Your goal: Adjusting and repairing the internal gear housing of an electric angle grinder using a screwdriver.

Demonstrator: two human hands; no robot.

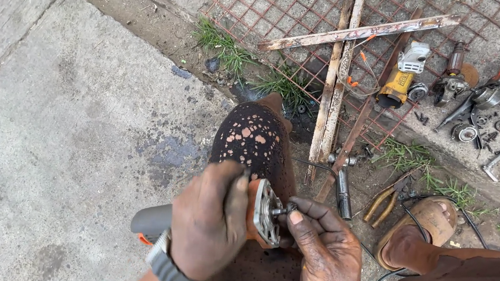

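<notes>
While the left hand (207, 219) is gripping an orange power tool (251, 211) over the knee, the right hand's (327, 262) fingers are pinching its small shaft (282, 211), apparently mid-repair, needing a careful twist next.

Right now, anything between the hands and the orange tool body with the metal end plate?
Nothing visible. The left hand already grips the orange tool body around its middle. The right hand pinches the small shaft sticking out of the metal end plate. No cable, scrap or other hand lies between them.
</notes>
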